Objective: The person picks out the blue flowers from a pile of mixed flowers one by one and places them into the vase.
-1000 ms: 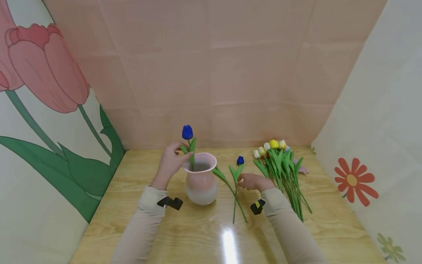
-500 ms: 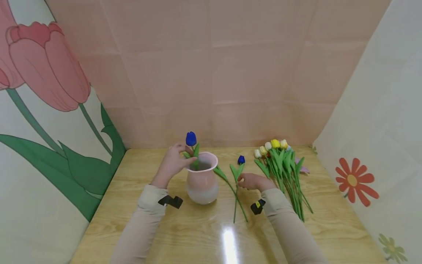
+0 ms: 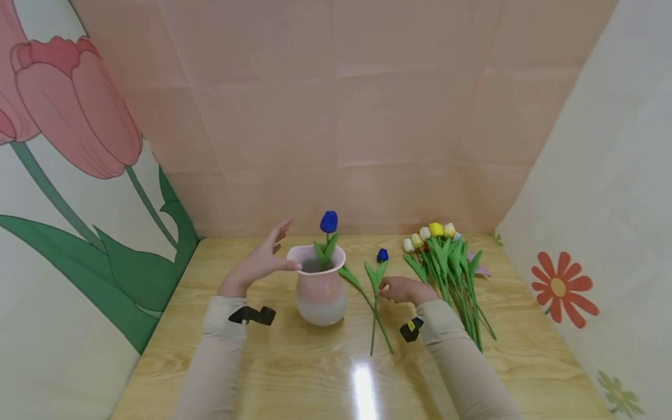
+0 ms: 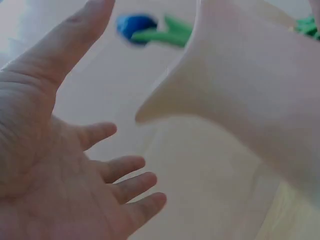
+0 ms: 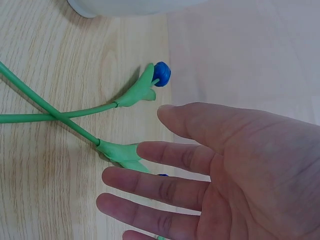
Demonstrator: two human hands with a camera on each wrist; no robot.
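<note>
A blue artificial tulip (image 3: pixel 329 222) stands in the pink and white vase (image 3: pixel 320 297), its bloom and leaves above the rim. Left of the vase is my left hand (image 3: pixel 258 261), fingers spread and holding nothing; its thumb is near the rim. The left wrist view also shows this open left hand (image 4: pixel 65 170) beside the vase's flared side (image 4: pixel 255 75). My right hand (image 3: pixel 403 289) hovers by a second blue tulip (image 3: pixel 382 255) on the table. In the right wrist view its fingers (image 5: pixel 160 187) partly cover that tulip's leaves without gripping. Another blue tulip (image 5: pixel 161 74) crosses its stem.
A bunch of artificial tulips (image 3: pixel 457 262), white and yellow with green stems, lies to the right, partly behind the right forearm. The wooden table (image 3: pixel 294 379) meets a pink backdrop (image 3: pixel 336 146) behind and flower-printed side panels.
My left hand has let go of the blue tulip and drawn back left. The tulip's bloom has shifted right and now stands in the vase. The right hand stays in place.
</note>
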